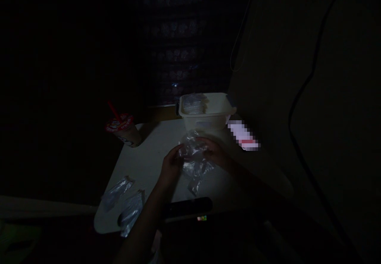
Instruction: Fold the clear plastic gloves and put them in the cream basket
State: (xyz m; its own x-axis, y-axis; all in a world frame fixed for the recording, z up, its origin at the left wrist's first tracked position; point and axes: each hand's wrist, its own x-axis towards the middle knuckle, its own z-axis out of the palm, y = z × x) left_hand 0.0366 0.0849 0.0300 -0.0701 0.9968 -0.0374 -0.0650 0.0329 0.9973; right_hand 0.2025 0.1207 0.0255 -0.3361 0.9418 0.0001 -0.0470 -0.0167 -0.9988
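While pinched at its upper folds by the curled fingers (177, 151) of the left hand (171, 168) and right hand (216, 153), a crumpled clear plastic bag (195, 162) gathered over a pale table (143, 164), long axis aimed at the cream plastic tub (206, 120), both hands about equally near.

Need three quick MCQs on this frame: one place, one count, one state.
1. Where is the cup with the red straw, relative to the cream plastic tub?
A) Left of it B) Inside it C) Right of it
2. How many clear plastic packets lie at the front left of the table?
A) One B) Two C) Four
3. Where is the crumpled clear plastic bag?
A) In the tub B) Between both hands C) Under the cup

1: A, the cup stands left of the tub.
2: B, two separate packets show.
3: B, the left hand and right hand both hold it.
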